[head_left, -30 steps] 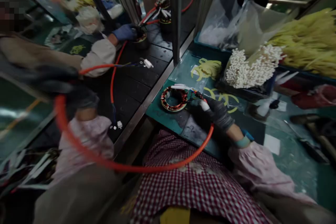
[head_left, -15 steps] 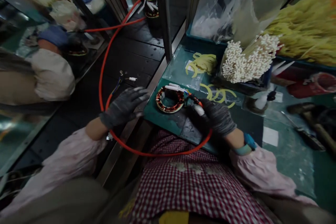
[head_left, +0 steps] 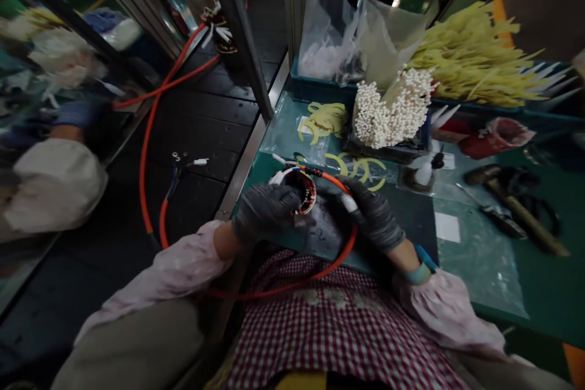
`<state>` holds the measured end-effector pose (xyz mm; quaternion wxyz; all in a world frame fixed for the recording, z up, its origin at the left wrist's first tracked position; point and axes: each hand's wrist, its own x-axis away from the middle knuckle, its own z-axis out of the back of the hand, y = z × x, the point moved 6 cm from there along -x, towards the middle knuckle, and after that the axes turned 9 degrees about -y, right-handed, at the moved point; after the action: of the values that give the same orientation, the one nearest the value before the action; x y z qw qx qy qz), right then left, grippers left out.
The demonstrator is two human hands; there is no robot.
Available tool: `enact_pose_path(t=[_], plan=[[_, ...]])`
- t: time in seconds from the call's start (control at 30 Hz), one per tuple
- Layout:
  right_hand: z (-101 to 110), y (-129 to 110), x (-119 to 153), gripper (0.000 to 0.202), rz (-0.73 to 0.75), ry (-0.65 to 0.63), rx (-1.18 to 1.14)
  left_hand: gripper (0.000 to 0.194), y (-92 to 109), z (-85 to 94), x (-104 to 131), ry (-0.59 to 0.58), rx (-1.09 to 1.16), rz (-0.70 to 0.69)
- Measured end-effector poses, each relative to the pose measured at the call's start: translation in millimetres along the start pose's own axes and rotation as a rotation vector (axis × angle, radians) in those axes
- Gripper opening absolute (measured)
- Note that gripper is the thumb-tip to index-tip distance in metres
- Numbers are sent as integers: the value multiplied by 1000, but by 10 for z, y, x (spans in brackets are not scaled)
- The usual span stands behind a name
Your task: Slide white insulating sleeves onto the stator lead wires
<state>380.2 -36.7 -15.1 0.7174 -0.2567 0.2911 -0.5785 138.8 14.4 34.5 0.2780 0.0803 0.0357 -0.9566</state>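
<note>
The left hand (head_left: 265,212) hides half the wound coil (head_left: 305,189) — co-worker's sleeve (head_left: 50,186) blurred.

Left hand (head_left: 265,212) grips the stator (head_left: 304,190); right hand (head_left: 373,214), just beside the stator, pinches its orange cable (head_left: 338,244).

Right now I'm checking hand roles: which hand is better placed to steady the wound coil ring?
Left. The left hand already rests on the coil ring, while the right hand pinches the white-tipped lead beside it.
</note>
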Motion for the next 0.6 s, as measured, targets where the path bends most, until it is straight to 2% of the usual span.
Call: enact_pose_path(t=[0.07,0.1,0.2,0.27,0.33,0.4,0.47,0.6], plan=[[43,-20,-17,47,20,1,1,42,-143,149,-178,55,-4,108],[63,-41,-13,47,30,5,5,42,-236,178,-277,35,-5,166],[140,-134,25,46,37,22,53,34,-427,96,-536,-155,53,240],[193,-199,41,45,37,7,119,25,-467,22,-624,-219,143,229],[232,-237,27,44,39,-20,200,26,-487,-13,-650,-184,329,196],[253,-222,-23,43,36,-26,278,37,-512,-47,-647,-146,546,146],[256,-171,-86,42,38,16,342,47,-540,-100,-647,-148,754,92],[162,-142,-80,33,173,149,409,37,-596,-224,-676,-171,1041,60]])
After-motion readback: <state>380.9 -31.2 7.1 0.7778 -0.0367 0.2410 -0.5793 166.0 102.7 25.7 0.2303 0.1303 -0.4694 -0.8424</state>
